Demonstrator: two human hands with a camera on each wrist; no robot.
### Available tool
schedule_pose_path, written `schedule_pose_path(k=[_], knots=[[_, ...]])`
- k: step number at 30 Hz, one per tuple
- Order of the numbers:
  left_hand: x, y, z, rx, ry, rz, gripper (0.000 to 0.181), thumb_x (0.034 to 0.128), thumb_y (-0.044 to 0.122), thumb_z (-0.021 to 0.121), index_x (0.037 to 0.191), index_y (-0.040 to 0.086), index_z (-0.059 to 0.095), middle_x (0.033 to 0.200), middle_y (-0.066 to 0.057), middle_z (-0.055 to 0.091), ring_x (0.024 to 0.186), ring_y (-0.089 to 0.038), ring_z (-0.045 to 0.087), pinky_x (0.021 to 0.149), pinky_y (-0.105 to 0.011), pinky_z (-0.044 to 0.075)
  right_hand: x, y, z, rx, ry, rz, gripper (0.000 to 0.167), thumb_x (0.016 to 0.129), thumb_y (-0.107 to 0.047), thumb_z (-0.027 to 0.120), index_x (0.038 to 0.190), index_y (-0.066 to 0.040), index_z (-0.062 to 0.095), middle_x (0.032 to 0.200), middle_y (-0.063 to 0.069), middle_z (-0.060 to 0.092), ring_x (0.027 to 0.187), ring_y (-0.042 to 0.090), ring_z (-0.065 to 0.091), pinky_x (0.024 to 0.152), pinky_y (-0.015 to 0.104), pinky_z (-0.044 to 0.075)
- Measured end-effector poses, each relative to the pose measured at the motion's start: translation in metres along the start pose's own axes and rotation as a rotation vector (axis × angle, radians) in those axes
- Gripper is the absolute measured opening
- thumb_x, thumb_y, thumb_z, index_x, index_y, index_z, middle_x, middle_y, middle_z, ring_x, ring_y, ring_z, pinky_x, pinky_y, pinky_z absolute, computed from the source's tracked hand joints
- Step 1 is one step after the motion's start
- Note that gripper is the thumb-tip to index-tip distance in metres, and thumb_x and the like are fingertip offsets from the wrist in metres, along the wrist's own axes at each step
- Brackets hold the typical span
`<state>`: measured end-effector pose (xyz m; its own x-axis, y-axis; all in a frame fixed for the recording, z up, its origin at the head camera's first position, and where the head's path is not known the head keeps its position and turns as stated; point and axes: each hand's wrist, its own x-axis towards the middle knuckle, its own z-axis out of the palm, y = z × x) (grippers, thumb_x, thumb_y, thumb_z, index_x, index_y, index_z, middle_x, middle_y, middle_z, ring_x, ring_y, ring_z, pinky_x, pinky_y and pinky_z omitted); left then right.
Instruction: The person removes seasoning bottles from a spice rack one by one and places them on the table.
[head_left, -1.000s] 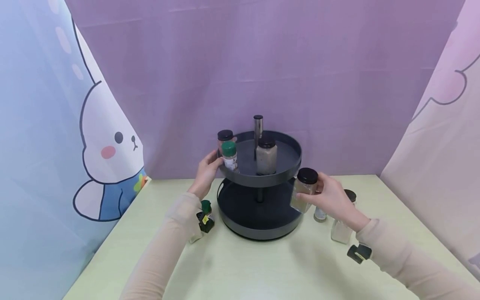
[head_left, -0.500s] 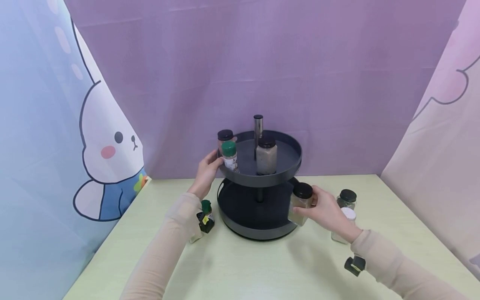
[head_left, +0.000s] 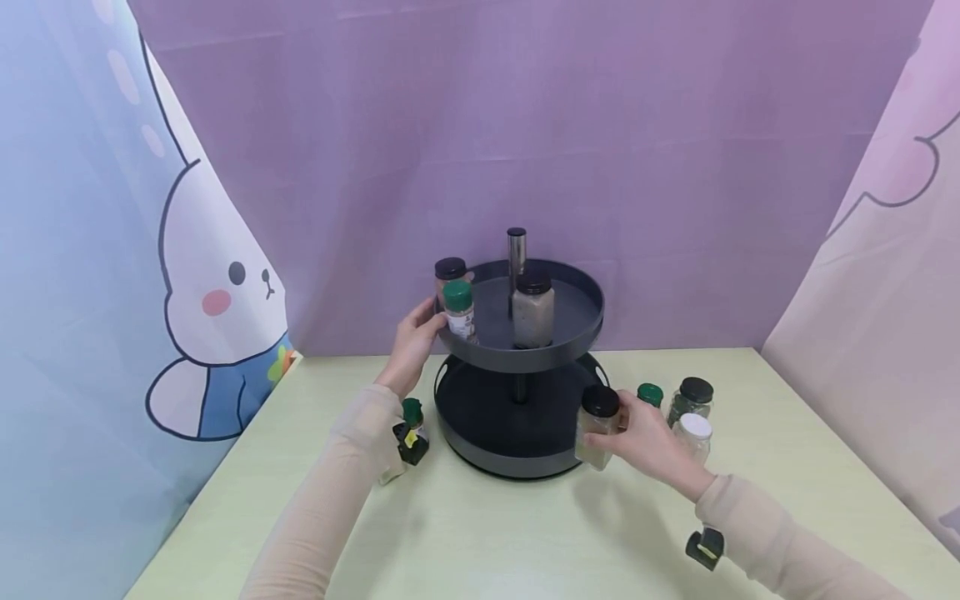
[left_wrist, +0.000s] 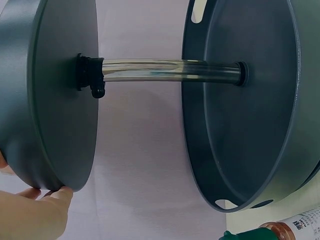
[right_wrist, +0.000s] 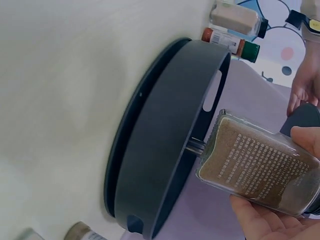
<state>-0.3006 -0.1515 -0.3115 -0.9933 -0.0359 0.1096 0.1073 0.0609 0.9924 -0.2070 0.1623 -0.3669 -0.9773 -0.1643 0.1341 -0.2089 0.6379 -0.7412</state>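
My right hand grips a clear square spice jar with a black lid and brown powder inside. In the right wrist view the jar shows printed text and is held off the table, beside the lower tray. My left hand holds the left edge of the upper tray of a dark two-tier turntable; its fingertips meet the tray's edge in the left wrist view. On that tray stand a green-capped spice bottle, a black-lidded jar and another black-lidded jar behind.
The lower tray shows its bare dark floor. Right of the turntable stand a green-capped bottle, a black-lidded jar and a white-lidded jar. At the left are a green-capped bottle and a pale jar.
My right hand has lowered the spice jar and shifted it slightly left, toward the lower tray's front right edge. My left hand stays at the upper tray.
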Motion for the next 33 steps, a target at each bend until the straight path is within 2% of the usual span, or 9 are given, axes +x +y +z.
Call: schedule_pose_path(k=[7,14,21,33], knots=[[-0.001,-0.001,-0.001,-0.006,0.000,-0.001,0.058,0.0930,0.025,0.050,0.145,0.014,0.026,0.149,-0.005,0.029,0.135,-0.017,0.030,0.111,-0.031,0.028,-0.001,0.006,0.008,-0.028,0.004,0.027,0.055,0.070,-0.030,0.077,0.112,-0.002,0.053,0.091,0.007,0.060,0.079,0.018,0.053,0.062,0.026,0.043],[-0.002,-0.001,-0.001,-0.015,-0.007,0.003,0.059,0.0933,0.024,0.050,0.146,0.013,0.025,0.149,-0.005,0.029,0.135,-0.017,0.030,0.112,-0.032,0.028,-0.003,0.013,0.016,-0.034,0.030,0.008,0.053,0.068,-0.024,0.079,0.108,0.000,0.055,0.088,0.007,0.060,0.077,0.017,0.052,0.062,0.026,0.043],[-0.001,0.000,0.000,-0.022,-0.001,-0.001,0.058,0.0929,0.024,0.050,0.145,0.014,0.026,0.149,-0.004,0.030,0.135,-0.016,0.031,0.111,-0.031,0.028,-0.001,0.025,0.023,-0.027,0.044,-0.016,0.048,0.066,-0.021,0.080,0.101,0.001,0.057,0.080,0.005,0.056,0.071,0.016,0.047,0.057,0.025,0.040],[-0.004,0.004,0.000,-0.021,-0.006,0.004,0.059,0.0929,0.022,0.050,0.145,0.010,0.026,0.148,-0.008,0.030,0.135,-0.019,0.031,0.111,-0.033,0.028,-0.002,0.038,0.032,-0.068,0.068,0.010,0.055,0.061,-0.021,0.083,0.104,0.002,0.057,0.090,0.009,0.064,0.079,0.019,0.055,0.067,0.029,0.045]])
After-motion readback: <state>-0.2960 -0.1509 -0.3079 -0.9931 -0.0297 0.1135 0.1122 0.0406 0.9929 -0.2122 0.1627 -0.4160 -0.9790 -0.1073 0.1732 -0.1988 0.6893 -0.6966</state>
